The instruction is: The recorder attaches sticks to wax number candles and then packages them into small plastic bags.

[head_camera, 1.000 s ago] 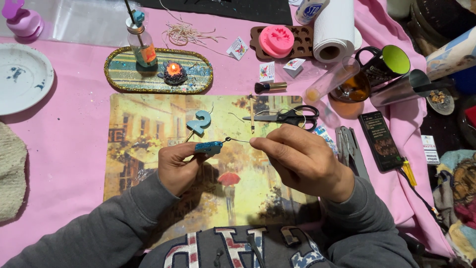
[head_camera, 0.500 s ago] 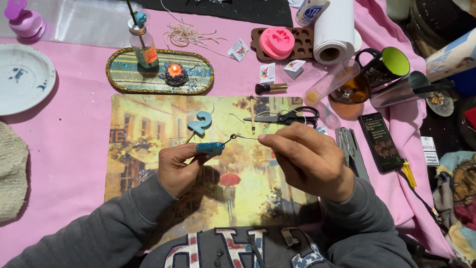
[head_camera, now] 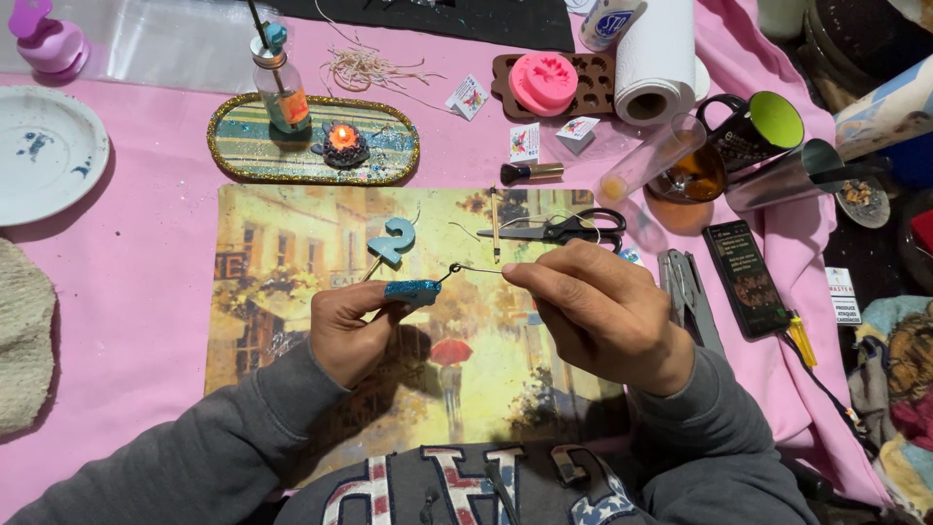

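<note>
A picture mat (head_camera: 292, 292) lies nearest on a pink cloth (head_camera: 146, 243). Over the mat, the left hand (head_camera: 355, 331) pinches a small blue glittery piece (head_camera: 412, 291) in closed fingers. The right hand (head_camera: 607, 316) pinches a thin wire (head_camera: 476, 268), and the wire's curled end sits right at the tip of the piece. Just past them lie a blue number (head_camera: 394, 239) and scissors (head_camera: 569, 229). Farther back are a tray (head_camera: 243, 146) with a lit candle (head_camera: 343, 142), a white plate (head_camera: 44, 151) and a paper roll (head_camera: 654, 58).
</note>
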